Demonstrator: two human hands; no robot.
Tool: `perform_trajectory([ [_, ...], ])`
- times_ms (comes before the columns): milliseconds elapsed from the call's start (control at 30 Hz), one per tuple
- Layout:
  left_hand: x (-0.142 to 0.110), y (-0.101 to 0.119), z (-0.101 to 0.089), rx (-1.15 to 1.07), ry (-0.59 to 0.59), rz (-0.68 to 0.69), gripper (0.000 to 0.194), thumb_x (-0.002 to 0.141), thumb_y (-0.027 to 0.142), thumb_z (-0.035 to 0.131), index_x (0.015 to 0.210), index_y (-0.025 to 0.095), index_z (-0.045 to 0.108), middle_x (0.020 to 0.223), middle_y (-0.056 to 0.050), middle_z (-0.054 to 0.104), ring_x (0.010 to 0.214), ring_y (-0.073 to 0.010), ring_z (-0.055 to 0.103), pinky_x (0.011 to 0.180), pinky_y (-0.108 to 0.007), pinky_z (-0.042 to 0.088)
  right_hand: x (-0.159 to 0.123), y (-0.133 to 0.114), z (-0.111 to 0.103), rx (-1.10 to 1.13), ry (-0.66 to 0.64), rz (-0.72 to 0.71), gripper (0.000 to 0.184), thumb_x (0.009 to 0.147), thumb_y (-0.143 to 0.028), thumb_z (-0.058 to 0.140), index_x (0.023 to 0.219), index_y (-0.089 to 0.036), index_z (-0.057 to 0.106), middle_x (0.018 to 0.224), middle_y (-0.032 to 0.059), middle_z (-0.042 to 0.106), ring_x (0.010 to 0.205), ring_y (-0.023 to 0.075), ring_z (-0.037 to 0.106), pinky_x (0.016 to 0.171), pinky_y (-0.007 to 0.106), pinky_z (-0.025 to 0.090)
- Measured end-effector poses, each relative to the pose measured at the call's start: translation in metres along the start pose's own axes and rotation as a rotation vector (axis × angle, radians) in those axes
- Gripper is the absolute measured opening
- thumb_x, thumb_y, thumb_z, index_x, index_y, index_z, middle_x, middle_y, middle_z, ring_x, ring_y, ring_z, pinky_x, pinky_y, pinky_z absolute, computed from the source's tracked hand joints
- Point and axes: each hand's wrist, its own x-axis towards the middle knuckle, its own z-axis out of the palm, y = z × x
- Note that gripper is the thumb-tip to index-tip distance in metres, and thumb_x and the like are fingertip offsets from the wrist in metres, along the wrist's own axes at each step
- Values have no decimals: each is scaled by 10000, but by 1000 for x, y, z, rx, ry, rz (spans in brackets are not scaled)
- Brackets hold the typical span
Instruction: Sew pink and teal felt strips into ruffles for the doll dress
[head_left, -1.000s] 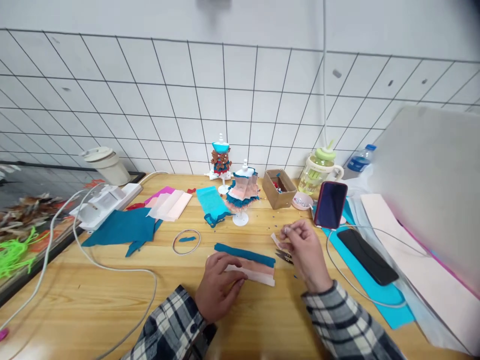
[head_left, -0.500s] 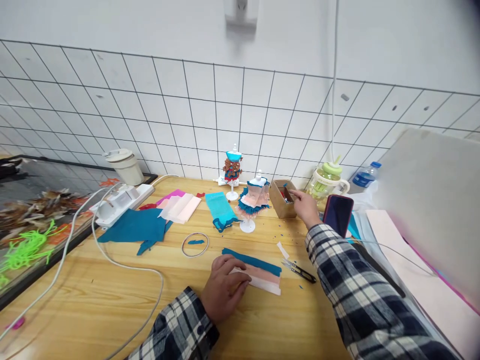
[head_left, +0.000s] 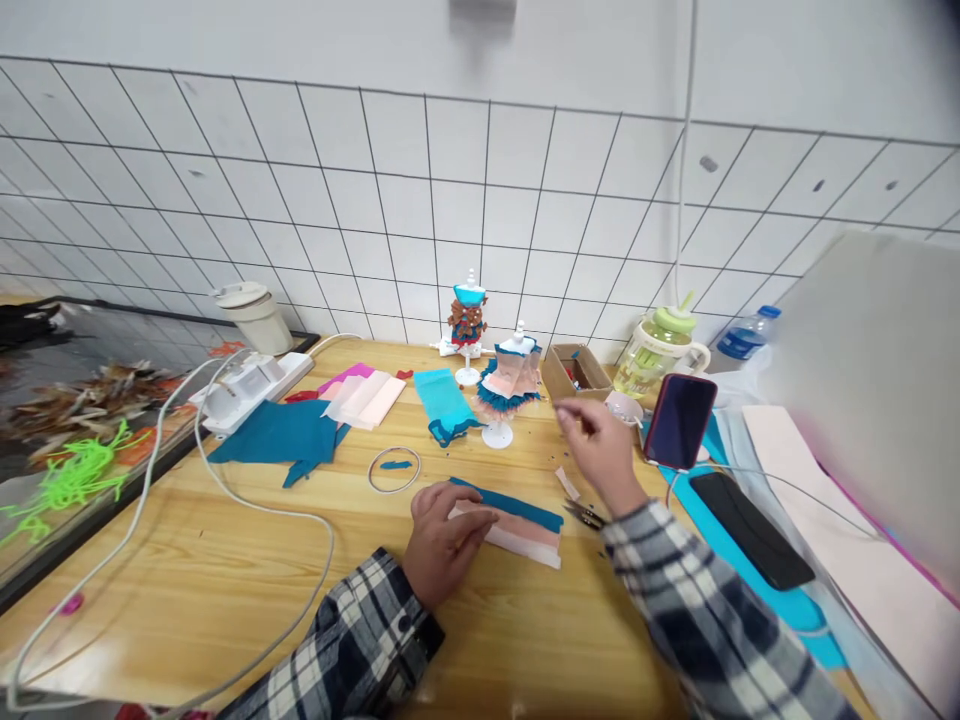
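My left hand (head_left: 446,540) lies over the left end of layered crepe paper strips (head_left: 525,530), teal, peach and pale pink. Its fingers are bent and closed against the strips, with thumb and forefinger close together. My right hand (head_left: 600,450) is lifted above the table in front of the small cardboard box (head_left: 559,377), fingertips pinched. Whatever they hold is too small to make out. Below that hand lie black-handled thread snips (head_left: 583,515), partly covered by my sleeve, and a pale paper scrap (head_left: 568,483).
Two small dress forms (head_left: 497,432) (head_left: 466,375) in paper dresses stand at the back. A tape ring (head_left: 394,490), teal paper (head_left: 274,435) and a white cable (head_left: 322,580) lie leftward. A phone (head_left: 679,422) stands upright near a lidded jug (head_left: 660,350) at right.
My right hand has come out of the cardboard box and moved toward me, fingertips pinched. My left hand stays on the strips. The view has shifted slightly, showing a dark flat device at right.
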Motion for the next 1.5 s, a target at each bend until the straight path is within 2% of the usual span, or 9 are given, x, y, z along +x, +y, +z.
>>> perform_trajectory([
  [67,0,1,-1,6,31,-4,205,888,213,564,962,319,724,1013,-36,647,971,-209,538,878,-411,366,-39,-28,6,102,-122,-60,204,888,-357,563,853,-238,724,818,43,707,773,197,608,704,328,453],
  [133,0,4,-2,6,43,-3,205,885,205,569,960,316,725,1002,-35,646,960,-202,541,875,-402,365,-73,-45,13,178,-186,-26,156,876,-344,600,889,-251,724,823,44,697,801,203,608,720,338,459],
  [267,-1,8,-3,30,48,-1,199,887,218,570,951,317,730,993,-35,647,957,-200,536,875,-397,355,-108,-48,25,272,-214,104,137,855,-348,631,892,-260,729,832,50,685,815,211,602,729,350,470],
  [633,-1,10,0,66,1,39,176,855,204,582,874,303,727,1003,-36,643,976,-219,518,892,-431,344,-112,-33,38,403,-308,259,76,800,-272,682,822,-265,754,709,19,653,700,181,567,657,312,445],
  [833,0,14,3,13,-32,0,159,869,233,570,855,277,722,989,-42,640,973,-214,517,892,-421,356,-114,-37,30,332,-274,124,75,832,-267,648,803,-230,708,774,37,659,784,205,563,727,348,435],
  [933,-1,12,4,-3,-106,-41,191,881,302,564,996,293,716,1029,-50,631,998,-218,519,914,-421,352,-113,-33,22,339,-249,103,89,837,-279,642,804,-238,714,782,43,658,796,210,573,738,354,448],
  [1067,0,2,7,52,-169,-117,325,878,354,566,1185,288,649,1066,-62,623,1023,-231,511,912,-418,341,-111,-15,12,368,-188,244,126,843,-298,633,769,-246,720,779,34,670,768,197,593,718,336,471],
  [1267,7,5,13,137,-376,-68,241,820,354,647,1056,324,688,1118,-38,629,1070,-267,488,929,-481,277,-115,7,12,339,-271,241,191,897,-305,562,924,-276,749,883,38,703,843,198,626,777,344,481],
  [1500,9,7,14,133,-394,-85,234,775,347,688,999,280,676,1124,-47,622,1065,-269,483,941,-496,260,-118,1,20,332,-329,188,237,898,-323,534,1053,-234,690,971,61,698,858,204,619,781,349,485],
])
